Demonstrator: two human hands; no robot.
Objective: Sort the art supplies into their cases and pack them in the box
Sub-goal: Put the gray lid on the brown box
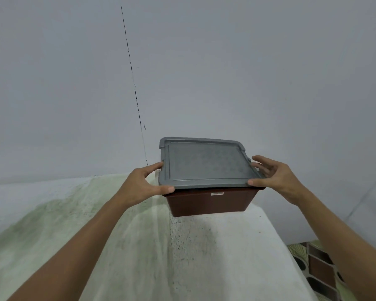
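Surface: a pale, green-stained table is filling the lower left and lower centre of the frame, with a grey wall behind it.

Left hand: the left hand is reaching in from the lower left, forearm stretched long, and gripping the left short end of the box; its thumb is lying on the near corner of the lid and a finger is curling over the far left edge.

Box: the brown box is sitting at centre frame, and it appears to be held just above the table (a gap and shadow show beneath its base). No loose art supplies are in view.

Lid: the grey lid is lying flat on the box, covering its mouth.

Key relation: the box's long axis is running left to right across the frame, squarely between the two hands, so neither hand is nearer; any setting down will probably need both wrists moving together.

Right hand: the right hand is coming in from the lower right and clasping the right short end, thumb on the near lid corner, fingers spread and curling round the far edge.

Floor: patterned tiles are showing at lower right.
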